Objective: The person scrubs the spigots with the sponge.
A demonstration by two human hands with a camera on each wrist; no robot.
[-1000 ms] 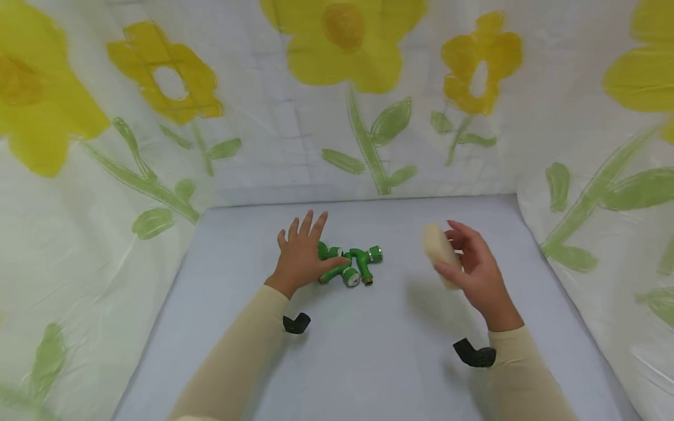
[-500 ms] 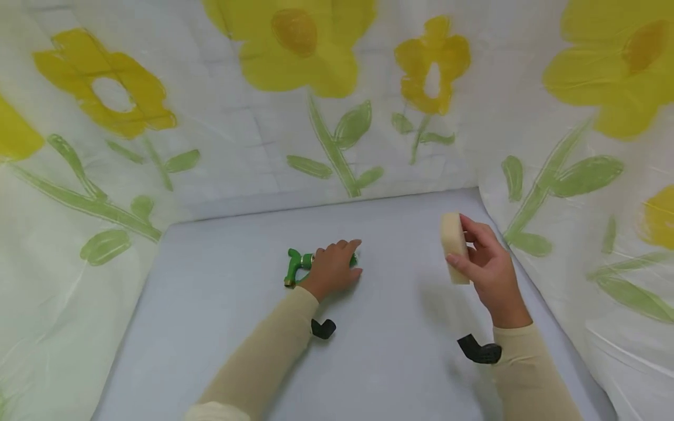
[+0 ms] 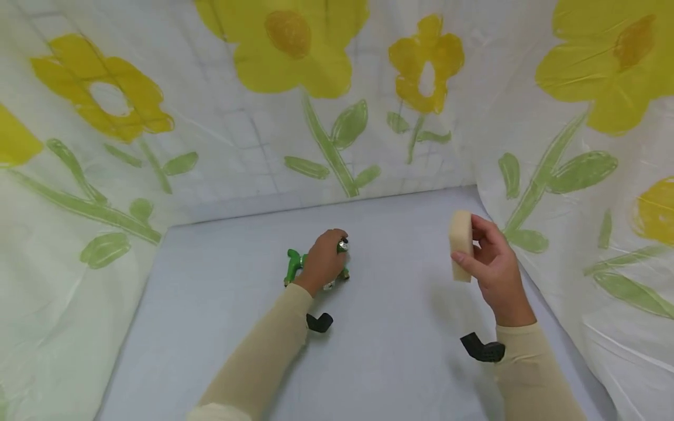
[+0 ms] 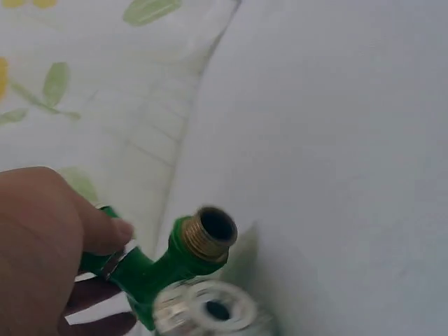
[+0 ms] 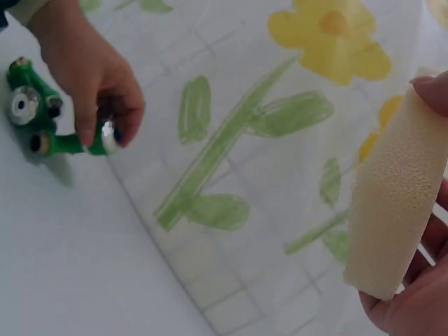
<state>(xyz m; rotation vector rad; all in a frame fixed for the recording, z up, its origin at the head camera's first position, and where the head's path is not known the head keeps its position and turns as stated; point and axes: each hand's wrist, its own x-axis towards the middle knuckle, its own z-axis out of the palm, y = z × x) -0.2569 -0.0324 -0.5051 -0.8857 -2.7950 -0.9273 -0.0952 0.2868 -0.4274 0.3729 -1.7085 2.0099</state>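
My left hand [image 3: 322, 263] grips a green tap [image 4: 150, 273] with a threaded brass spout, around its round silver-collared end; in the right wrist view thumb and fingers close on that end. The tap's spout [image 5: 43, 143] points away from the hand. Other green taps lie close by: one [image 3: 291, 269] shows left of the hand in the head view, and another with a silver face [image 4: 210, 308] sits in front of the held one. My right hand [image 3: 497, 272] holds a cream, fine-pored sponge block [image 3: 461, 245] upright above the table, thumb on one face.
A pale grey-white table [image 3: 389, 351] lies under both hands. White sheeting [image 3: 237, 158] painted with yellow flowers stands along the back and both sides. A black curved piece [image 3: 481, 349] is fixed at the right wrist, a similar one [image 3: 319, 323] at the left.
My left hand, spread above the taps a second ago, has come down and taken hold of one. My right hand has moved slightly right, and the sponge is more upright. The head view has shifted.
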